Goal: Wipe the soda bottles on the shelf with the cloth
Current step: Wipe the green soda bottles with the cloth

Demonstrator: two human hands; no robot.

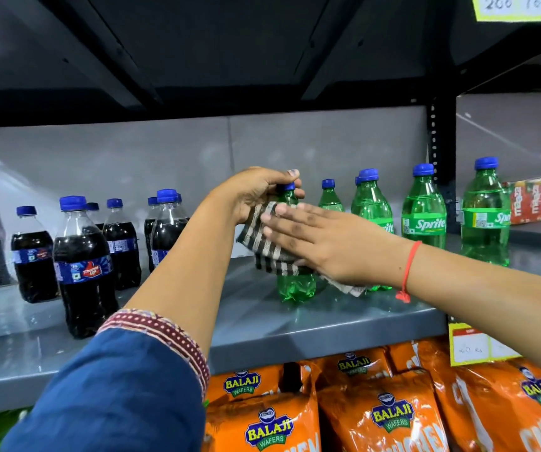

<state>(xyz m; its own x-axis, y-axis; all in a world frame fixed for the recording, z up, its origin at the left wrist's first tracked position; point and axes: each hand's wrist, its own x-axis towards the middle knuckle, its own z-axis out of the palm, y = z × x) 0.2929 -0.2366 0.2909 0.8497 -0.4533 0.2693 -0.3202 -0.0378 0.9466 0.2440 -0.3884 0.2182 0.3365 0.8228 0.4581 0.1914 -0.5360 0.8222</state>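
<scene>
A grey metal shelf [295, 331] is seen from head height, with two bare forearms reaching in over it. A green Sprite bottle [295, 285] stands upright near the middle of the shelf, and its blue cap [289, 186] is gripped from above by the left hand [256, 190], whose fingers are curled closed around the bottle's neck. A black-and-white striped cloth [262, 246] is pressed flat against the front of this bottle by the right hand [321, 243], whose fingers are stretched out straight across the fabric; the cloth is pinned under the palm rather than pinched. A red thread bracelet [407, 272] is worn at the right wrist, and a blue sleeve with a maroon patterned cuff [161, 334] covers the left forearm.

To the right of the held bottle, more green Sprite bottles [424, 220] with blue caps are lined up on the same shelf, some farther back. To the left, well apart from the hands, a group of dark Thums Up cola bottles [83, 269] with blue caps is standing. On the level below, orange Balaji Wafers packets [393, 415] are stacked. A yellow price tag [468, 347] is fixed to the front edge of the shelf at the right, and another yellow tag [520, 6] hangs at the top right
</scene>
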